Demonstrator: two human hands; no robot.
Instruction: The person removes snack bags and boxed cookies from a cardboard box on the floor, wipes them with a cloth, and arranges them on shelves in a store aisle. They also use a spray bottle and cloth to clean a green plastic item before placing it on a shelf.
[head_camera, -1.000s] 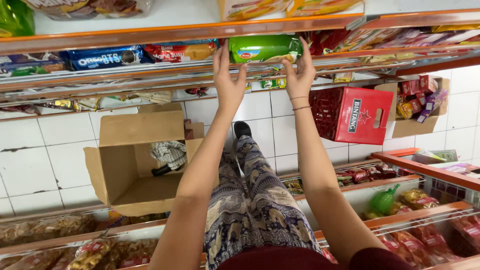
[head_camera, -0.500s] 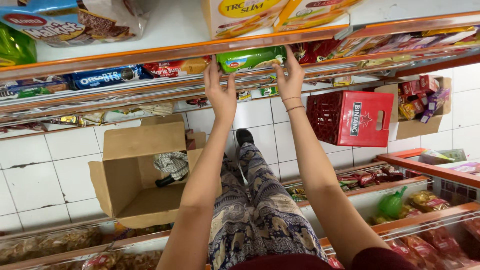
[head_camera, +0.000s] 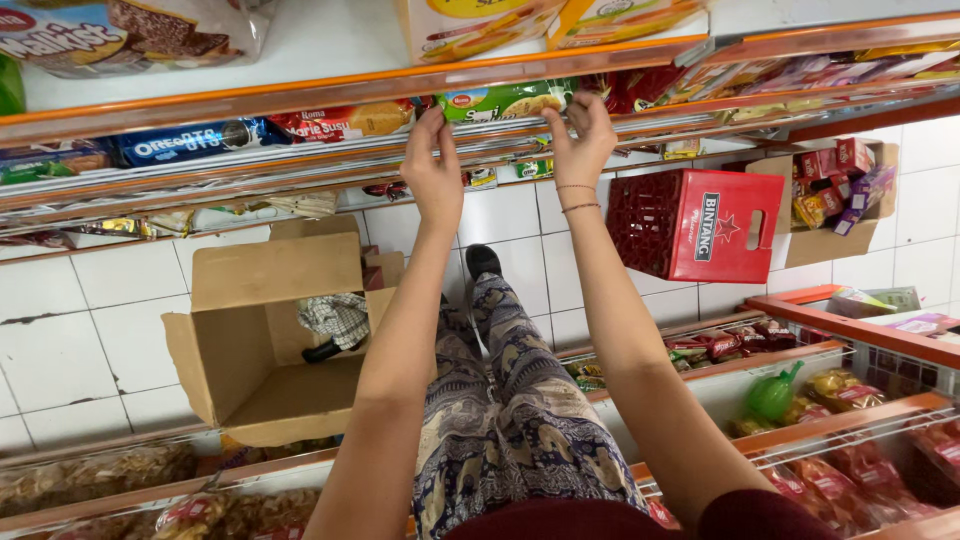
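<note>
Head view, left hand (head_camera: 432, 172) and right hand (head_camera: 583, 138) each in pinching grip on green biscuit pack (head_camera: 505, 100), on orange shelf (head_camera: 300, 95)

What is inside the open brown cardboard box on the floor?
The cardboard box lies open and mostly empty. Near its far side sits a crumpled checked cloth with a dark object below it. The person's left arm hides the box's right edge.
</note>
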